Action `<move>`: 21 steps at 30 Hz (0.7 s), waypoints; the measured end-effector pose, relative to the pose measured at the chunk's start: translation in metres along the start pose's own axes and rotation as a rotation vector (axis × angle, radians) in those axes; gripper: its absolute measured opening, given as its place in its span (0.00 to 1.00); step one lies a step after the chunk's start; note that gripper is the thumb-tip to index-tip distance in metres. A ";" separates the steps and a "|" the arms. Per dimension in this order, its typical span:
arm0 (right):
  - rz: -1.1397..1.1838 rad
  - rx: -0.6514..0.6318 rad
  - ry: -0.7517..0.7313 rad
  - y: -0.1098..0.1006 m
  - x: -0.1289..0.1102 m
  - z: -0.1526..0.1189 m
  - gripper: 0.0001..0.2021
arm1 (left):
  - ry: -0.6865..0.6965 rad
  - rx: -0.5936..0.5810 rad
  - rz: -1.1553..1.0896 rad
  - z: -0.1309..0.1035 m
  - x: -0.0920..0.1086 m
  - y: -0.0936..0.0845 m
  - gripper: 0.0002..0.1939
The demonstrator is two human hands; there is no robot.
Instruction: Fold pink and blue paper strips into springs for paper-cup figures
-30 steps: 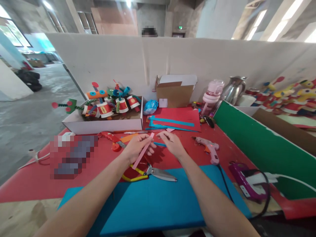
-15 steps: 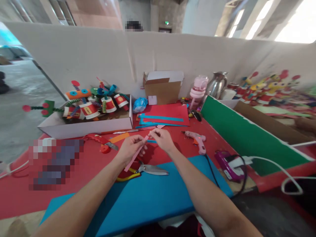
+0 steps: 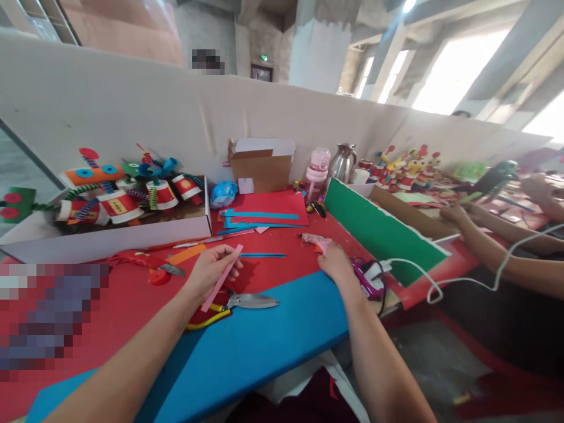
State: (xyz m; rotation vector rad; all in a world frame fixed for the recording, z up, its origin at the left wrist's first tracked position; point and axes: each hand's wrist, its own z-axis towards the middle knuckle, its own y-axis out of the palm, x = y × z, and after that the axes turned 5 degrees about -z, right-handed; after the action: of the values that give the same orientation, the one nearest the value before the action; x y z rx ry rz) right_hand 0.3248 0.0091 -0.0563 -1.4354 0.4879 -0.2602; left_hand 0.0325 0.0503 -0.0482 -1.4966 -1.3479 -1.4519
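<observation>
Between the thumb and fingers of my left hand (image 3: 210, 271) is a narrow pink paper strip (image 3: 220, 281), slanting down toward me. My right hand (image 3: 337, 264) is closed round the handle of a pink hot glue gun (image 3: 316, 239), whose nozzle points left; the fingers are mostly hidden behind the hand. Below my left hand lies a pair of scissors (image 3: 253, 301) with yellow-edged handles, its blades pointing right on the blue board (image 3: 264, 343). A thin blue paper strip (image 3: 267, 255) rests on the red tabletop between my hands.
At left, a white box (image 3: 132, 238) holds paper-cup figures. A utility knife (image 3: 171, 269) lies before it. Red and blue paper sheets (image 3: 282, 202) lie at the back. A green-sided box (image 3: 374, 226) and a purple power strip (image 3: 368, 282) stand right, beyond them another person's hands (image 3: 458, 214).
My right hand has left the pink strip and moved right onto the glue gun. My left hand still holds the strip. The view has swung to the right.
</observation>
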 end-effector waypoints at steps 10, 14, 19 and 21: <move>1.243 -0.047 -0.047 -0.030 -0.028 -0.011 0.14 | -0.043 -0.041 -0.147 0.000 0.004 0.002 0.14; 1.570 -0.551 -0.090 -0.035 -0.050 -0.034 0.08 | -0.054 -0.054 -0.151 -0.001 0.006 0.002 0.11; 1.655 -0.596 -0.057 -0.030 -0.062 -0.050 0.08 | -0.063 -0.033 -0.151 -0.001 0.007 0.003 0.09; 1.610 -0.625 -0.093 -0.031 -0.062 -0.052 0.08 | -0.066 -0.032 -0.155 0.000 0.006 0.003 0.09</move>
State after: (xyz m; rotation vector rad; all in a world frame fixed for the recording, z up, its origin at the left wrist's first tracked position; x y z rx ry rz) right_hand 0.2495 -0.0127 -0.0190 -1.1930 1.5474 1.3279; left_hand 0.0347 0.0508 -0.0413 -1.5005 -1.5159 -1.5374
